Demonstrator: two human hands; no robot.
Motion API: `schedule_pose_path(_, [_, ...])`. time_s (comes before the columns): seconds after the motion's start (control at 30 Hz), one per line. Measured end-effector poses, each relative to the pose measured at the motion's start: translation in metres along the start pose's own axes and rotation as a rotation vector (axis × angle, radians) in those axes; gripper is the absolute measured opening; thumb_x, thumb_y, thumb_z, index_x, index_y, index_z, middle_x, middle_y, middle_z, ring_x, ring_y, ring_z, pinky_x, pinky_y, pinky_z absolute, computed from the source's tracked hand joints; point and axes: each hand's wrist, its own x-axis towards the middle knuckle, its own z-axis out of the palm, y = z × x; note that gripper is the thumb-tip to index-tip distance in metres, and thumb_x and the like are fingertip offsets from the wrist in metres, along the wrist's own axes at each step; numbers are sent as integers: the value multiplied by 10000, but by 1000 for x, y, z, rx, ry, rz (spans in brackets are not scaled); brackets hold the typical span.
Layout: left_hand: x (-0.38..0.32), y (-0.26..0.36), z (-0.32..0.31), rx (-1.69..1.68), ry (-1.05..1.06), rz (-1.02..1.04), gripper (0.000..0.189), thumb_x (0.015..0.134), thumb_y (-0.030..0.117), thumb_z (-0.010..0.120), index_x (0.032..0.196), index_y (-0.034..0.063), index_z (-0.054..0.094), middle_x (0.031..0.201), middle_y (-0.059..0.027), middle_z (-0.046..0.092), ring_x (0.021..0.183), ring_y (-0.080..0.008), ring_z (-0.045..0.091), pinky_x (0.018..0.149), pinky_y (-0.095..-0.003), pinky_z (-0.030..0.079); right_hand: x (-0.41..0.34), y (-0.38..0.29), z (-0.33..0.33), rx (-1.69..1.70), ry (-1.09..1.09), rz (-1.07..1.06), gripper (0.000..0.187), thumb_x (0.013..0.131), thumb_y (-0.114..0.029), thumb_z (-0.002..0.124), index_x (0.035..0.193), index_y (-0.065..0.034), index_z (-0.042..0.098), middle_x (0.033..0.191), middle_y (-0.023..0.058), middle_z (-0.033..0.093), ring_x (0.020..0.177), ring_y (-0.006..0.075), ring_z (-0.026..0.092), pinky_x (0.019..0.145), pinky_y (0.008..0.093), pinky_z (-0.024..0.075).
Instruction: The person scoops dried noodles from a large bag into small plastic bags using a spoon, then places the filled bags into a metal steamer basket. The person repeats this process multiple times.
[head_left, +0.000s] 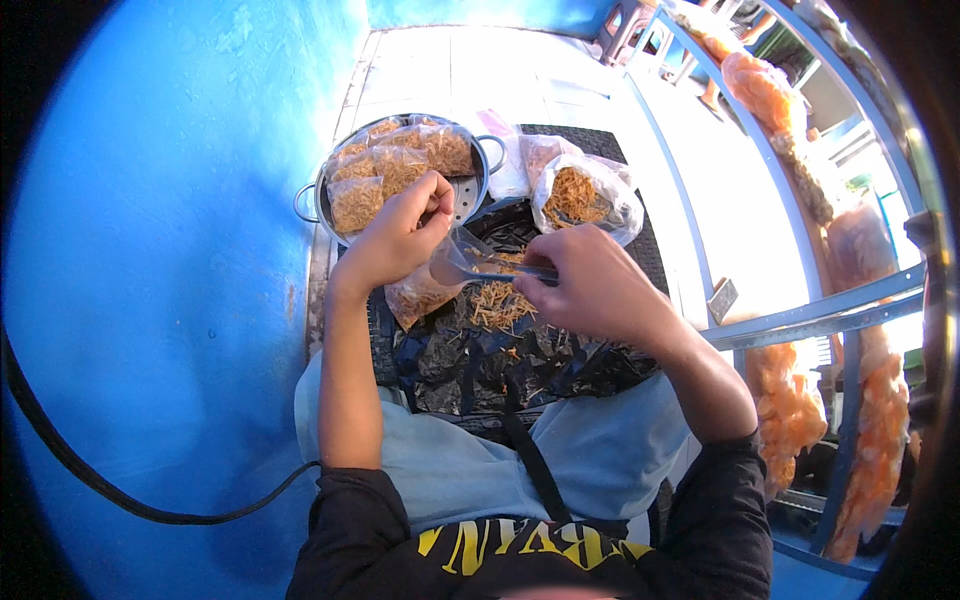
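Observation:
My right hand (596, 281) grips the handles of a two-armed utensil with spoon-like ends, apparently tongs (491, 276). Its arms reach left over a loose pile of thin, golden fried snack sticks (501, 304), which lies on a crumpled black plastic sheet (480, 375). My left hand (409, 225) hovers over the near edge of a round metal steamer pan, fingers curled inward; whether they pinch anything is unclear. Just below that hand, a clear plastic bag (420, 298) holding snack sticks leans on the sheet, partly behind the utensil's rounded end.
Several filled clear bags (401, 165) sit in the perforated steamer pan (466, 196). An open plastic bag of snack sticks (574, 196) stands at the back right. A blue wall (165, 262) borders the left; a metal rack (817, 300) with hanging orange bagged goods borders the right.

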Motion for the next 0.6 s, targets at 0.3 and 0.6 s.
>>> schedule_pose_path(0.3, [-1, -3, 2, -8, 68, 126, 88, 978, 74, 573, 993, 45, 491, 807, -10, 504, 736, -94, 449, 683, -286, 423, -5, 25, -10, 409, -192, 217, 256, 960, -228, 691, 987, 20, 752, 824, 105, 750, 659, 154, 693, 627, 293, 541])
schedule_pose_path(0.6, [-5, -1, -5, -6, 74, 56, 84, 985, 66, 564, 989, 60, 481, 776, 1, 493, 694, -78, 425, 640, -272, 400, -43, 96, -15, 892, 59, 455, 335, 1003, -276, 641, 1047, 49, 707, 829, 99, 742, 623, 113, 685, 536, 241, 549])
